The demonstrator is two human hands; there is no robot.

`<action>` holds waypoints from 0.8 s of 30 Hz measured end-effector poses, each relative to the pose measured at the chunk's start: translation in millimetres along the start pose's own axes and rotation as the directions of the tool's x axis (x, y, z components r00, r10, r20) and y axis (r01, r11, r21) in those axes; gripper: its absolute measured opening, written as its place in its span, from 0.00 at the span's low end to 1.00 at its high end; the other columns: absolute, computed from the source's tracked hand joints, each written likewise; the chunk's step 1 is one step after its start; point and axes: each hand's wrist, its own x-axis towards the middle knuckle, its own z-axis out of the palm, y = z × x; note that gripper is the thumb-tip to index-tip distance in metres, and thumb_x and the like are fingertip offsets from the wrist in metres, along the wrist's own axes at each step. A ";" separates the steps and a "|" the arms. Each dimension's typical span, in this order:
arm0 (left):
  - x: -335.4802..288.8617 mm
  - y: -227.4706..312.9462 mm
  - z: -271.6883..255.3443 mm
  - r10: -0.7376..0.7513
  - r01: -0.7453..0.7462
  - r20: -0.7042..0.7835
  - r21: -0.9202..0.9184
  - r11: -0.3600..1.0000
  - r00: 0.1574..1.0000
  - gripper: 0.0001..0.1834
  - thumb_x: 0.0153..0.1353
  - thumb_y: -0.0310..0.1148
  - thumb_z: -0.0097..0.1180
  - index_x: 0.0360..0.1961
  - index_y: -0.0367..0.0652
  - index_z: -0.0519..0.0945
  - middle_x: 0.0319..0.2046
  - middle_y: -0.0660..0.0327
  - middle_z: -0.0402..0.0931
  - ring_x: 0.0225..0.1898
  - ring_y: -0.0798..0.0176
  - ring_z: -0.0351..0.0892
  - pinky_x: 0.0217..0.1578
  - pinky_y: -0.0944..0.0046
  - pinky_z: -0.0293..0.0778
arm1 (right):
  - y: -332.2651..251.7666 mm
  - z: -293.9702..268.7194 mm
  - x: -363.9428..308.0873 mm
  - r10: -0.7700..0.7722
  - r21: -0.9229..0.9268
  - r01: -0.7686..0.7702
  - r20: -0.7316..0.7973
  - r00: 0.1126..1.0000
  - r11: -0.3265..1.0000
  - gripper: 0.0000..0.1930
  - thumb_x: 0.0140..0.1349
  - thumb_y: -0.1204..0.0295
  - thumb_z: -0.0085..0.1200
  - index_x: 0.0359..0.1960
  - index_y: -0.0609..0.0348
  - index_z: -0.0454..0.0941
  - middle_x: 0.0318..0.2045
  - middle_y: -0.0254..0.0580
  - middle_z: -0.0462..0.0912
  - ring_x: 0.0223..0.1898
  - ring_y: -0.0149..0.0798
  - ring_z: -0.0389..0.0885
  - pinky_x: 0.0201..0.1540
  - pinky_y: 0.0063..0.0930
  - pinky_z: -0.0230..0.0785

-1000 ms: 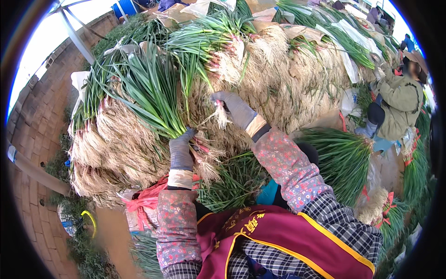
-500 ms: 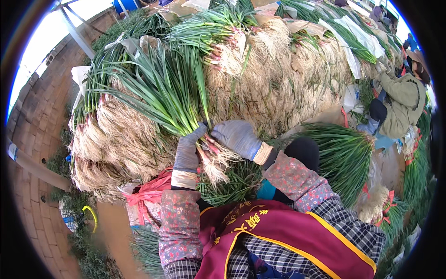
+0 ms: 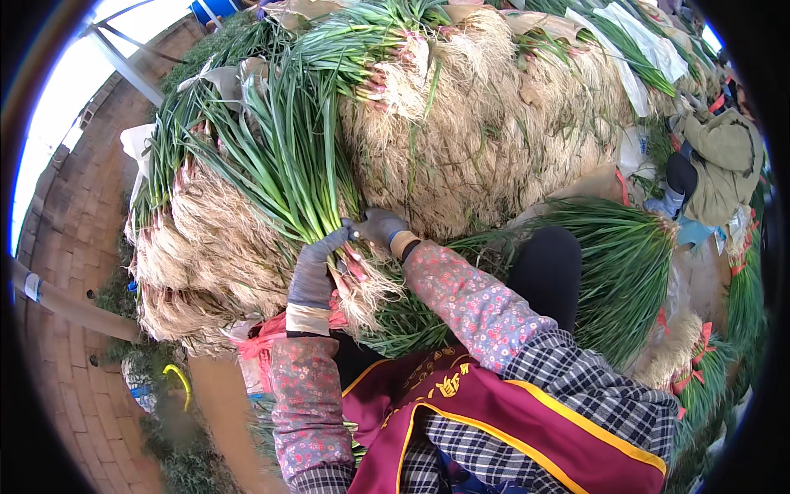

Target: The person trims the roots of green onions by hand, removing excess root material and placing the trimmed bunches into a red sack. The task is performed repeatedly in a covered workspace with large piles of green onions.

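At near centre, the left hand [image 3: 313, 267] is closed around a bunch of green onions [image 3: 309, 185], roots toward the near side. Just right, the right hand [image 3: 378, 228] touches the bunch; its grip cannot be determined. Beyond, stacked onions [image 3: 485, 123] show pale roots.

Yellow lettering [image 3: 448, 384], w/ a row of smaller yellow marks [image 3: 434, 359] above, on maroon apron [image 3: 510, 420], btm ctr of frame; cloth folds, so only partly legible. White-&-blue band [image 3: 33, 286] on pole [image 3: 82, 311], far L: any txt too small.
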 end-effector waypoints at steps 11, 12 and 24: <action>26.9 -26.8 27.8 0.162 -0.162 -0.039 -0.448 0.879 0.986 0.13 0.58 0.31 0.59 0.44 0.42 0.75 0.39 0.56 0.80 0.39 0.58 0.80 0.40 0.56 0.77 | 59.8 -46.3 -101.2 0.096 -0.634 0.370 0.576 0.812 0.679 0.22 0.61 0.55 0.49 0.52 0.53 0.75 0.47 0.46 0.81 0.46 0.48 0.79 0.50 0.40 0.69; 29.8 -31.7 39.4 0.144 -0.116 0.013 -0.523 0.845 0.990 0.12 0.59 0.31 0.59 0.43 0.42 0.75 0.38 0.56 0.79 0.38 0.58 0.80 0.40 0.56 0.78 | 52.0 -71.3 -104.9 -0.050 -0.535 0.264 0.382 0.923 0.803 0.20 0.61 0.56 0.48 0.50 0.52 0.76 0.45 0.45 0.81 0.44 0.49 0.80 0.48 0.40 0.69; -56.0 86.1 93.3 0.335 -0.258 0.053 -0.528 0.809 0.941 0.11 0.66 0.32 0.49 0.47 0.39 0.72 0.22 0.67 0.68 0.22 0.70 0.68 0.26 0.67 0.67 | -38.0 -216.0 -4.6 -0.753 -0.887 0.083 -0.334 0.567 0.455 0.14 0.60 0.71 0.46 0.49 0.51 0.74 0.37 0.39 0.76 0.34 0.42 0.81 0.32 0.36 0.74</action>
